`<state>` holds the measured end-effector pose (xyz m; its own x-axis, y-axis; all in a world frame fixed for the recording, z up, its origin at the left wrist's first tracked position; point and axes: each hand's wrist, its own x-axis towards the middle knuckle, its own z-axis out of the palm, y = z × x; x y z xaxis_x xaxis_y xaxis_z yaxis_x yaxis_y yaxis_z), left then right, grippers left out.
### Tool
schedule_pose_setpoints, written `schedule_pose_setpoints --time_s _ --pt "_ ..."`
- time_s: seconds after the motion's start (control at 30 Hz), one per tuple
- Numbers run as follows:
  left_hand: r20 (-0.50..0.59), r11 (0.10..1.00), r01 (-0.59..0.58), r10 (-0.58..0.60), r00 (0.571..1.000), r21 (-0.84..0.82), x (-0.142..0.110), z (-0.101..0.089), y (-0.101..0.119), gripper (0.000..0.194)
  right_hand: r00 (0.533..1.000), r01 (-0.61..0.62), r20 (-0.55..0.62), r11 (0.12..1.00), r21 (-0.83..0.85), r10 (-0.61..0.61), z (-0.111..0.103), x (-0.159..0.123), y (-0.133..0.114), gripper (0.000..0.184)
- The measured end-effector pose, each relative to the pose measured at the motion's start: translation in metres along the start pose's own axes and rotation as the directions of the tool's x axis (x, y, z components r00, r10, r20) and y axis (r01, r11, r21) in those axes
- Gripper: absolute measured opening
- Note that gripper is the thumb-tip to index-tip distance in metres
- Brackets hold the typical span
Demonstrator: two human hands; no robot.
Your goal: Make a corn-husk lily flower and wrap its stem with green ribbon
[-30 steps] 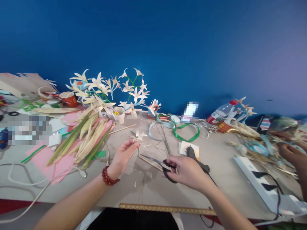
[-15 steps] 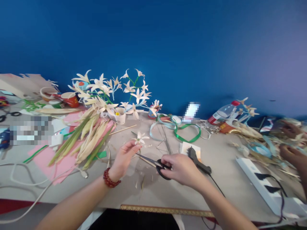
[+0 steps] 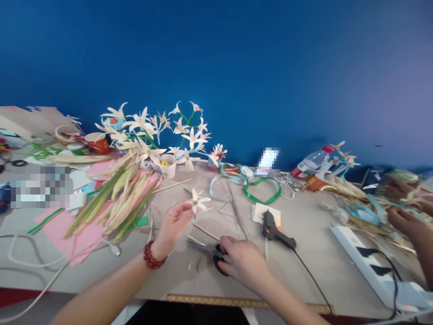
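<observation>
A small cream handmade flower [image 3: 196, 202] with pointed petals is pinched between the thumb and fingers of my left hand [image 3: 174, 225], its face turned outward. A beaded red bracelet [image 3: 154, 256] circles that wrist. My right hand [image 3: 245, 262] grips black-handled scissors [image 3: 204, 246] low over the table, with the blades pointing left and slightly parted. The blades are apart from the flower, below it. Under them lie small trimmed scraps [image 3: 199, 262], and a thin wooden stick [image 3: 206, 232] rests just behind.
Dried corn husks [image 3: 126, 212] lie on pink paper at left, below flower arrangements [image 3: 149, 131]. A glue gun [image 3: 275, 230], thin wires [image 3: 237, 207] and green ribbon [image 3: 262, 198] are to the right. A power strip [image 3: 363, 266] sits near another person's hands [image 3: 406, 221].
The scissors have moved down and left, away from the flower, and their blades have parted. My left hand keeps the flower, now turned more toward the right.
</observation>
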<state>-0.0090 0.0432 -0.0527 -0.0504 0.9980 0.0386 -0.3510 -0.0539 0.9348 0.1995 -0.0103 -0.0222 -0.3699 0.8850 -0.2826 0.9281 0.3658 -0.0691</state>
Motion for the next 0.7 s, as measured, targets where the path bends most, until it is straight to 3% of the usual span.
schedule_pose_setpoints --time_s 0.1,0.23,0.37,0.43,0.53,0.6,0.67,0.7 --pt "0.029 0.986 -0.130 0.128 0.991 0.100 -0.002 0.000 0.002 0.004 0.999 0.021 -0.042 0.999 -0.027 -0.022 0.010 0.006 -0.009 0.021" --pt "0.085 0.953 -0.252 0.241 0.967 0.168 -0.002 -0.001 0.004 0.008 0.997 0.065 -0.053 0.994 0.088 -0.061 0.013 0.014 -0.013 0.018" --pt "0.122 0.916 -0.324 0.303 0.945 0.235 -0.004 -0.003 0.002 0.002 0.959 0.284 -0.085 0.916 0.285 -0.271 0.004 0.011 -0.002 0.012" --pt "0.155 0.904 -0.339 0.307 0.939 0.260 -0.004 -0.005 -0.001 0.007 0.947 0.321 -0.142 0.883 0.341 -0.290 -0.006 0.010 0.014 0.013" --pt "0.180 0.896 -0.342 0.301 0.937 0.282 -0.004 -0.008 -0.008 0.011 0.958 0.164 -0.276 0.931 0.325 -0.073 -0.027 0.014 0.056 0.022" --pt "0.182 0.900 -0.329 0.286 0.941 0.285 -0.004 -0.009 -0.012 0.013 0.917 -0.013 -0.378 0.958 0.286 0.125 -0.042 0.024 0.092 0.027" --pt "0.182 0.904 -0.320 0.277 0.944 0.283 -0.003 -0.009 -0.015 0.014 0.877 -0.229 -0.383 0.953 0.201 0.291 -0.055 0.040 0.128 0.028" --pt "0.179 0.903 -0.324 0.282 0.943 0.282 -0.003 -0.009 -0.015 0.014 0.868 -0.268 -0.380 0.946 0.184 0.320 -0.059 0.050 0.144 0.026"
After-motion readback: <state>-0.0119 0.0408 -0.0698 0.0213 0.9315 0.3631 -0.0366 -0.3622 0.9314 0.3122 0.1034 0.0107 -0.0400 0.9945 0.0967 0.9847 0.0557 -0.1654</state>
